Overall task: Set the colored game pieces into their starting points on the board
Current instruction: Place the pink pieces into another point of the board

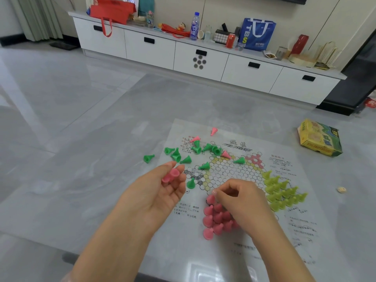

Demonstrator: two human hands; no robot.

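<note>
A glossy grey tiled floor (61, 94) runs to a long white drawer cabinet (201, 60) against a pale wall (223, 9), with greenish curtains (36, 17) far left.

home living room | low white drawer cabinet (201, 58) | curtain (36, 17)

two bare forearms reach in from the bottom edge, with no sleeve, watch, bracelet or ring showing on either. the left hand (160, 192) and the right hand (242, 198) wear no gloves. the fingernails that show are short and unpainted. near the left elbow, at the frame's bottom edge, lies a faint translucent film.
</note>
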